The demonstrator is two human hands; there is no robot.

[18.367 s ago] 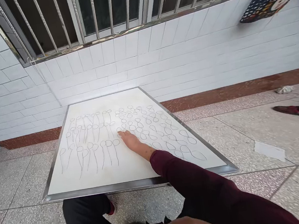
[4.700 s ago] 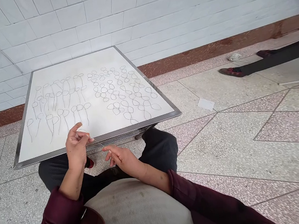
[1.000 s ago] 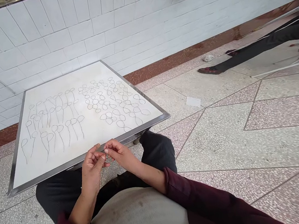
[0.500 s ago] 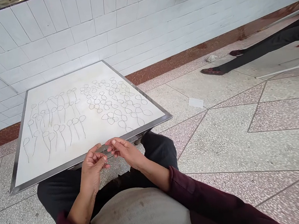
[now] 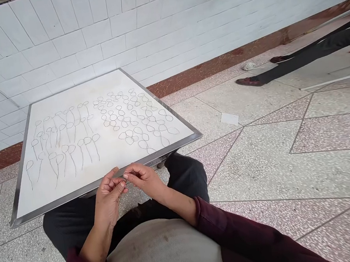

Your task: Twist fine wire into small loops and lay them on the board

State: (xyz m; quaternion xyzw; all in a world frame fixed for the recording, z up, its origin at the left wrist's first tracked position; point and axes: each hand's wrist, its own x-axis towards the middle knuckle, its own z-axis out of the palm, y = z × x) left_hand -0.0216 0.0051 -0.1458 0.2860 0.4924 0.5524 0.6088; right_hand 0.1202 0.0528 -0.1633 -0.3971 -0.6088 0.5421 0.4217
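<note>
My left hand [image 5: 109, 194] is closed in a pinch on a thin wire, most of which the fingers hide. Close beside it, my right hand [image 5: 143, 180] pinches the same wire, its thumb and forefinger almost touching the left fingertips. Both hands are over my lap at the near edge of a white table [image 5: 114, 155] with a metal rim. On the left half of the tabletop lie rows of wire pieces with a single loop and a long tail [image 5: 82, 153]. Wire pieces bent into double loops [image 5: 145, 136] cover the right half.
A white tiled wall [image 5: 94, 43] stands behind the table. On the terrazzo floor to the right are a white paper [image 5: 229, 118] and a coil of pale cord [image 5: 249, 66]. Another person's legs [image 5: 300, 58] stretch in from the right, near pale rods [image 5: 335, 81].
My right hand has moved in against the left fingertips and closed its pinch. The small curve of wire that showed between the hands is now mostly covered.
</note>
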